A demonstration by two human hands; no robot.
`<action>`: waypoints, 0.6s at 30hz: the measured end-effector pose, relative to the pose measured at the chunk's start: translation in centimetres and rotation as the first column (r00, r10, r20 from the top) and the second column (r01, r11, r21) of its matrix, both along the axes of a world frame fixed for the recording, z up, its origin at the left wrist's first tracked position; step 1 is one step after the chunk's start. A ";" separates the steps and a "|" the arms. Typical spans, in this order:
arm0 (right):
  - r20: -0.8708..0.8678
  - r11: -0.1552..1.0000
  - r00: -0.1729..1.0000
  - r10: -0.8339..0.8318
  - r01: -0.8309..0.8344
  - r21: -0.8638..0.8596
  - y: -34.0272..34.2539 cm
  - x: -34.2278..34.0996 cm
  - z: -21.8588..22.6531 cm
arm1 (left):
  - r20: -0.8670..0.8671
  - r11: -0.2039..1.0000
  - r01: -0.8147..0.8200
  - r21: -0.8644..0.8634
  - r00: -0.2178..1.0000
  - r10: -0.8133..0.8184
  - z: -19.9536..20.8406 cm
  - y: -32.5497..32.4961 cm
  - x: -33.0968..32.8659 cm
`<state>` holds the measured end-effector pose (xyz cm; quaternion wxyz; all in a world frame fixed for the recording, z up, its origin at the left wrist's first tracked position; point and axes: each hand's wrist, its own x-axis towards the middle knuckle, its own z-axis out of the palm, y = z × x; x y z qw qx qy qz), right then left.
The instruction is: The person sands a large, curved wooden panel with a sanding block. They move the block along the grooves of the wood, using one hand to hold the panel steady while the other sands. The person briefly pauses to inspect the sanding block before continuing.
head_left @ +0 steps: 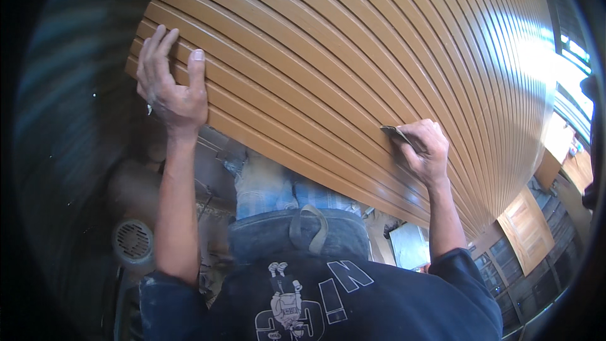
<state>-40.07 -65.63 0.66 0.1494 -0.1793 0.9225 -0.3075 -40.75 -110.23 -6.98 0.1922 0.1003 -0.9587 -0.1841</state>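
A large orange-brown panel with long parallel grooves fills the middle and upper view, its glossy surface catching strong light at the right. At the panel's left end lies my left hand, fingers apart and thumb raised, with nothing in it. My right hand is closed over the near right part of the panel. Between its thumb and fingers is a thin, dark folded piece of sandpaper, its edge against the grooved face. Most of that piece is hidden by the hand.
Below my left arm stands a round grey vented housing, perhaps a motor. Light wooden panels lean at the right, near a bright opening. A pale flat sheet shows beside my right forearm. My body is close to the panel's near edge.
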 end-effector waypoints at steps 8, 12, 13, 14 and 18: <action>-0.103 0.999 0.994 0.037 -0.041 -0.036 -2.1 -0.8 -1.0 | 0.004 1.000 0.012 -0.006 1.000 -0.012 0.1 0.0 -0.1; -0.173 0.996 0.985 0.019 -0.033 -0.078 -5.0 -1.8 -1.7 | 0.037 0.999 -0.030 -0.016 0.999 0.031 0.2 0.2 0.0; -0.173 0.997 0.985 0.030 -0.041 -0.060 -6.0 -2.2 -1.8 | 0.032 1.000 -0.031 0.002 0.999 0.030 0.3 0.3 -0.1; -0.189 0.998 0.982 0.025 -0.037 -0.060 -7.1 -2.8 -1.8 | 0.031 0.999 -0.034 -0.002 0.999 0.034 0.3 0.3 -0.1; -0.260 0.993 0.966 0.006 -0.036 -0.110 -12.7 -5.1 -2.4 | 0.044 0.998 -0.067 0.013 0.997 0.067 0.3 0.4 -0.1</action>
